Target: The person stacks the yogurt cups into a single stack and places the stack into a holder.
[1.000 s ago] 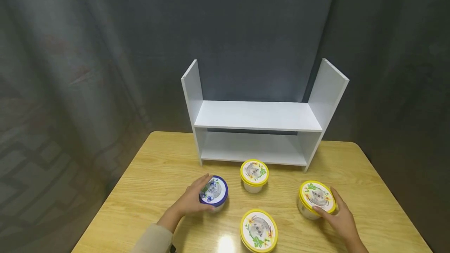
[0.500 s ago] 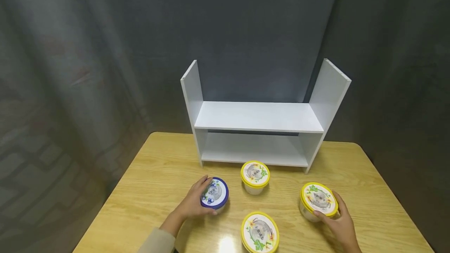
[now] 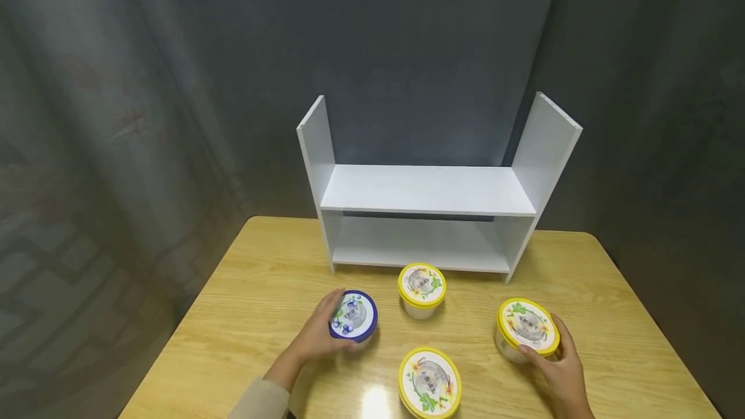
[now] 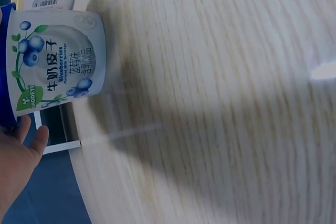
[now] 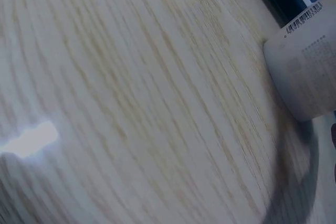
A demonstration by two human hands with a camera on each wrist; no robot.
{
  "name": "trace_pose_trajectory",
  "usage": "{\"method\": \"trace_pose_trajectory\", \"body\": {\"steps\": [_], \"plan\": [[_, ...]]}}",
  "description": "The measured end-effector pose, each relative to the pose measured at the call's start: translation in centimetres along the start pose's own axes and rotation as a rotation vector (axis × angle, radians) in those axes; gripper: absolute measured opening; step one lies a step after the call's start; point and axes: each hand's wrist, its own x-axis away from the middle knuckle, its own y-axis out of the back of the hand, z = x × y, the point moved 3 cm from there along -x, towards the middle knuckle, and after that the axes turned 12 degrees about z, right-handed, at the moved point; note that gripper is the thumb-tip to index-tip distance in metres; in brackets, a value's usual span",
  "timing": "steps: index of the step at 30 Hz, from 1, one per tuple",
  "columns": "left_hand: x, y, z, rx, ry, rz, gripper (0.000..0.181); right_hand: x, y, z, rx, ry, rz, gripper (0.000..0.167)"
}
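Note:
My left hand (image 3: 317,335) holds a blue-lidded tub (image 3: 355,317) at the left, thumb at its near side and fingers at its far left rim. Blueberries are printed on this tub's white wall (image 4: 58,61) in the left wrist view. On the right, my right hand (image 3: 563,367) grips a yellow-lidded tub (image 3: 528,327) around its right side, thumb at the near rim. Its barcoded wall (image 5: 307,61) shows in the right wrist view, where the hand is mostly out of frame. Both tubs are upright, at the tabletop.
Two more yellow-lidded tubs stand between the hands: one (image 3: 421,284) just before the shelf, another (image 3: 429,381) near the front. A white two-tier shelf (image 3: 427,189) with raised sides stands at the back of the wooden table (image 3: 244,296). Grey curtains (image 3: 425,50) hang behind.
Hands and tubs hold nearly the same places throughout. Only a slight shift of the whole head view shows.

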Motion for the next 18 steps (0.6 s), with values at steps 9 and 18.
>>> {"method": "trace_pose_trajectory", "body": {"steps": [9,18], "plan": [[-0.16,-0.33,0.65,0.055,0.065,-0.068,0.106,0.07,-0.22,-0.3,-0.099,-0.013,-0.023,0.086],[0.03,-0.5,0.81,0.114,0.051,-0.117,0.102,-0.09,-0.21,-0.72,-0.188,0.068,-0.06,0.086]]}}
